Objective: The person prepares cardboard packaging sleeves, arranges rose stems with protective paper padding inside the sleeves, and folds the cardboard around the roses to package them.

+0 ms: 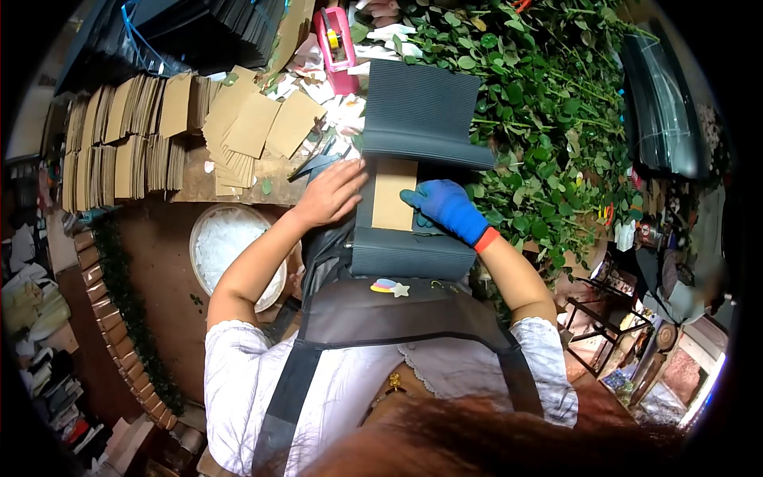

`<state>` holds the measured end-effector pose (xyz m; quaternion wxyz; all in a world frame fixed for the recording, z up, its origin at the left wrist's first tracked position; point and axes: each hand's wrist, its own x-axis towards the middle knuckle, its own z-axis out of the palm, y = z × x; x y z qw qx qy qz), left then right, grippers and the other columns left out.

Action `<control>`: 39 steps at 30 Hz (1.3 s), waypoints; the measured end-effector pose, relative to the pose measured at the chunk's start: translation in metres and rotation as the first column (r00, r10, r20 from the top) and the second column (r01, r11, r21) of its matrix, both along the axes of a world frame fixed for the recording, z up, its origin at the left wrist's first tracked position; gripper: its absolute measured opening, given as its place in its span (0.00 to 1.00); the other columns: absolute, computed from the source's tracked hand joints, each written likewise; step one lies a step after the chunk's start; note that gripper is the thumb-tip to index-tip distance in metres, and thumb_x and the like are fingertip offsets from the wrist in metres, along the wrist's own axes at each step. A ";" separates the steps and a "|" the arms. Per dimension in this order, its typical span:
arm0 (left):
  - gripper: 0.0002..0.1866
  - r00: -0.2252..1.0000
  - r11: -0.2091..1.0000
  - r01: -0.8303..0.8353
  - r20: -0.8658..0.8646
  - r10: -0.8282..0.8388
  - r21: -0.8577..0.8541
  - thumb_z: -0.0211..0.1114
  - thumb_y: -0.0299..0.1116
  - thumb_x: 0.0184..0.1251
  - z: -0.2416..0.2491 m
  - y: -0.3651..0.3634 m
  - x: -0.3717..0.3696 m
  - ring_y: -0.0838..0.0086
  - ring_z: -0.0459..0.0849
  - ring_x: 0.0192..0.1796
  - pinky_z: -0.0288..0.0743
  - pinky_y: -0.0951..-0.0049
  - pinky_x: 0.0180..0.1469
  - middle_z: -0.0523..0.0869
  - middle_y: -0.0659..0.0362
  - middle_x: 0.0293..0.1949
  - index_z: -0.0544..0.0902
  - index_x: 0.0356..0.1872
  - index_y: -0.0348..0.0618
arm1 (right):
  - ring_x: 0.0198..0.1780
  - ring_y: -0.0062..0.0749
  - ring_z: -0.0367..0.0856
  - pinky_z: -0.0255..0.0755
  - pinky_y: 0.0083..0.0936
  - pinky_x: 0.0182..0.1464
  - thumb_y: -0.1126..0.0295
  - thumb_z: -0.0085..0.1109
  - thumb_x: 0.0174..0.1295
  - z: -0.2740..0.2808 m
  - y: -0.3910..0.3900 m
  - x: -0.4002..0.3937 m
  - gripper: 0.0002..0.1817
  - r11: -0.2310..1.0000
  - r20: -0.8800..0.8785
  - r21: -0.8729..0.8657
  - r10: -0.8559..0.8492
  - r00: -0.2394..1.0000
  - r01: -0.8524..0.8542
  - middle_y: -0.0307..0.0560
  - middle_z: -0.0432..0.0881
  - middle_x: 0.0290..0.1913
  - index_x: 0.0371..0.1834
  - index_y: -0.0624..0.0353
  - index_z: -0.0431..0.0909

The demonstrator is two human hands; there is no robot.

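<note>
A dark, ribbed corrugated sheet (421,99) lies in front of me, with rolled or folded bends across it near the middle and at its near end. On its flat middle part lies a tan cardboard rectangle (394,183). My right hand (453,208), in a blue glove with a red cuff, has its thumb over the rectangle's right edge; its other fingers are curled and partly hidden. My bare left hand (338,191) has its fingers stretched out at the sheet's left edge, fingertips by the upper bend.
Stacked cardboard pieces (131,107) and loose ones (254,127) lie left on the wooden bench (195,179). A pink tape dispenser (338,52) stands at the back. Leafy green stems (548,119) pile up at right. A white tub (232,242) sits below, left.
</note>
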<state>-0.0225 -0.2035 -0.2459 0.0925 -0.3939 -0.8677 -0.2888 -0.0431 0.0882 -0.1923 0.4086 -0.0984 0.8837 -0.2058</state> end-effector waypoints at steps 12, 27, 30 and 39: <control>0.10 0.975 0.992 0.116 0.183 -0.125 0.058 0.76 0.33 0.59 0.037 0.059 0.009 0.58 0.86 0.50 0.83 0.63 0.52 0.87 0.53 0.44 0.87 0.37 0.38 | 0.33 0.40 0.88 0.81 0.30 0.41 0.51 0.64 0.66 0.077 0.103 -0.012 0.16 0.627 -0.153 -0.561 -0.720 0.677 0.541 0.43 0.89 0.30 0.38 0.52 0.87; 0.10 0.979 0.994 0.105 0.178 -0.095 -0.043 0.74 0.33 0.62 0.034 0.058 0.012 0.51 0.80 0.64 0.69 0.43 0.71 0.86 0.55 0.49 0.87 0.40 0.40 | 0.51 0.50 0.86 0.80 0.41 0.54 0.79 0.65 0.54 0.043 0.241 -0.015 0.24 0.986 -0.911 0.100 0.039 0.410 0.130 0.50 0.88 0.47 0.56 0.50 0.82; 0.10 0.968 0.995 0.101 0.234 -0.093 -0.023 0.74 0.34 0.62 0.027 0.055 0.013 0.52 0.79 0.65 0.58 0.36 0.76 0.86 0.56 0.49 0.87 0.40 0.41 | 0.52 0.48 0.85 0.78 0.41 0.55 0.80 0.69 0.51 0.089 0.282 0.038 0.24 0.953 -0.980 -0.044 -0.099 0.171 0.299 0.49 0.88 0.49 0.53 0.51 0.86; 0.43 0.841 1.000 0.024 0.541 -0.027 0.013 0.83 0.48 0.51 0.051 0.054 0.014 0.50 0.77 0.70 0.49 0.39 0.80 0.87 0.54 0.56 0.73 0.66 0.39 | 0.55 0.46 0.84 0.76 0.35 0.60 0.79 0.65 0.59 0.088 0.264 0.123 0.17 0.900 -0.854 -0.376 -0.429 0.296 0.221 0.48 0.87 0.53 0.52 0.56 0.86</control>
